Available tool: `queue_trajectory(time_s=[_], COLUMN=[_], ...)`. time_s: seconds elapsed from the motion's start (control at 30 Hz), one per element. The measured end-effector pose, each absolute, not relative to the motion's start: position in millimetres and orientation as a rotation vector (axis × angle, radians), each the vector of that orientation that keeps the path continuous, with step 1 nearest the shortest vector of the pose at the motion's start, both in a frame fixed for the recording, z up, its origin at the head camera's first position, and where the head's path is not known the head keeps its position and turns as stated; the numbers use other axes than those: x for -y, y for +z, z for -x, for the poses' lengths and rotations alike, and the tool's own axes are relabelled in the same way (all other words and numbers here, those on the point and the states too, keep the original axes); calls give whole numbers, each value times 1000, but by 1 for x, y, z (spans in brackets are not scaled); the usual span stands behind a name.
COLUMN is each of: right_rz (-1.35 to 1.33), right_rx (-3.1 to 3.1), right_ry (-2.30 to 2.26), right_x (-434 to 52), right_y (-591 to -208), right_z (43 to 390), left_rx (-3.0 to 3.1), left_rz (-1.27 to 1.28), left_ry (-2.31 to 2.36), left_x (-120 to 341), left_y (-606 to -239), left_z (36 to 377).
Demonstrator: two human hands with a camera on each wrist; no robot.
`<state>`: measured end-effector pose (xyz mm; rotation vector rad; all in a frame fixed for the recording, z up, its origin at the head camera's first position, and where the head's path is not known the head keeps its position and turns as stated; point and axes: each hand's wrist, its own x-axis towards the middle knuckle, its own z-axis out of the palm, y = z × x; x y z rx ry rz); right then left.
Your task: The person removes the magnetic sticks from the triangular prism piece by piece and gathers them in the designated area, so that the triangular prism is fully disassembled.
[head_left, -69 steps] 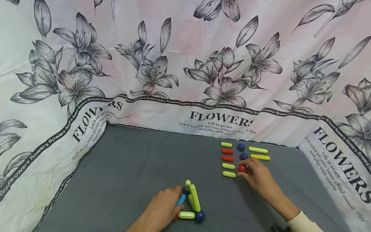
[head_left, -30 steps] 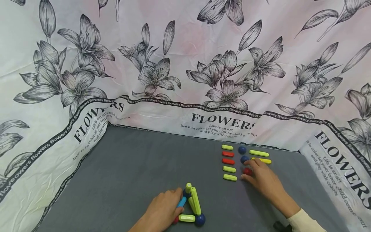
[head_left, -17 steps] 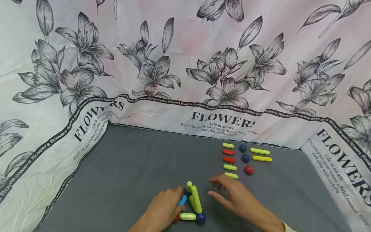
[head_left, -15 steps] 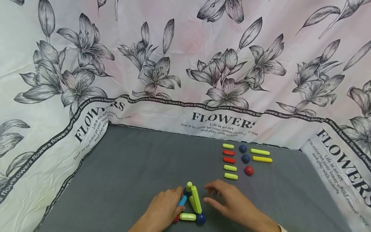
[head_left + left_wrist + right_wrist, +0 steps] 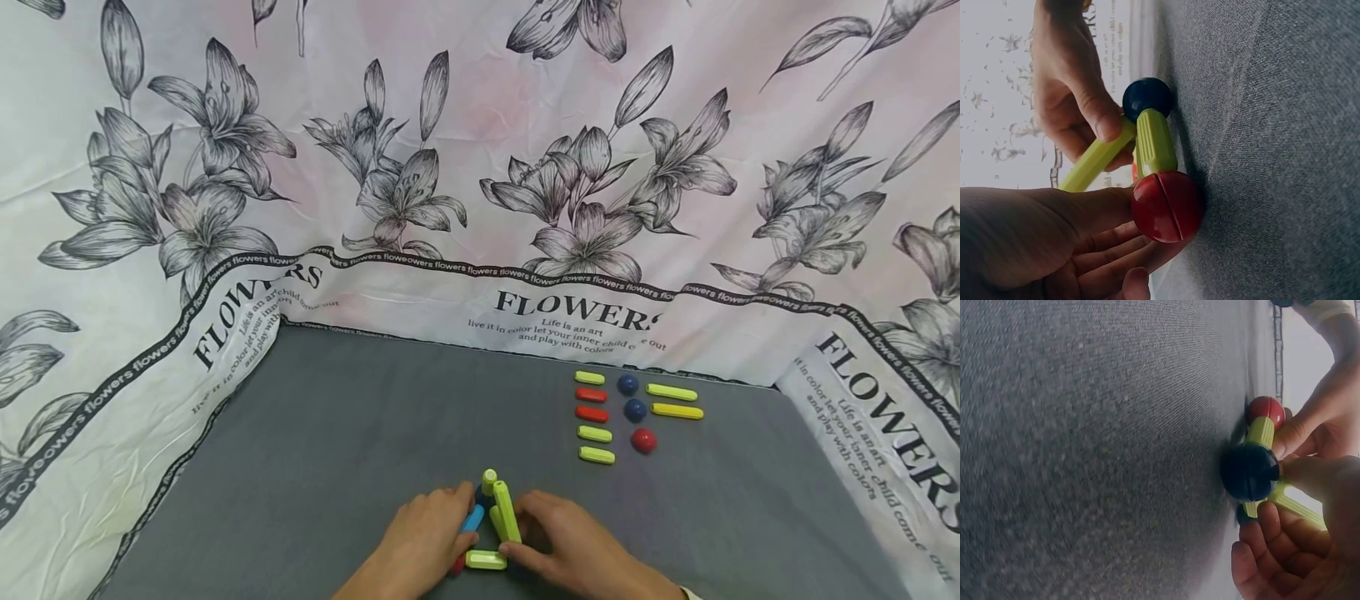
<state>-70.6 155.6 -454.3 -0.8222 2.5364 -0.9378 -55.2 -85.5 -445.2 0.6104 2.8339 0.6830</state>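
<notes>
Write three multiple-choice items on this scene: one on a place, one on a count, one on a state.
1. Where do the loose pieces lie relative to the stick-and-ball frame?
A. Farther back and to the right
B. Nearer and to the left
C. Stacked on top of it

2. How many loose balls lie on the grey cloth?
A. One
B. Three
C. Five

3. What is the right hand doing?
A. Resting flat on the flowered sheet
B. Pinching a loose red stick
C. Gripping the frame

Answers:
1. A: the rows of sticks and balls lie beyond the frame, to its right.
2. B: two blue balls and one red ball lie among the loose sticks.
3. C: its fingers curl round the frame's yellow-green stick, opposite the left hand, which holds the other side.
</notes>
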Motion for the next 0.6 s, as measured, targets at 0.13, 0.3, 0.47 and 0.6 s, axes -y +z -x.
queue_trajectory(time_s=[0.13,0.3,0.47,0.6], right_rz=[799,786,796,793], right_rx=[-2495,-2448,-2397,-2403], right_ry=[-963,-1000,-1048,-1028], right_x=[-155,-157,-163,-167], right_y=[-453,-450,-448,-448], right_z=[69,67,63,59], left_rx=[-2800,-2799,-2834,-2848], left_rz=[-585,-570,-579,-592], left_ry=[674,657,673,680], left_x=[85,85,86,87], left_y=[-445,-445,-446,-447], left_z=[56,56,55,54])
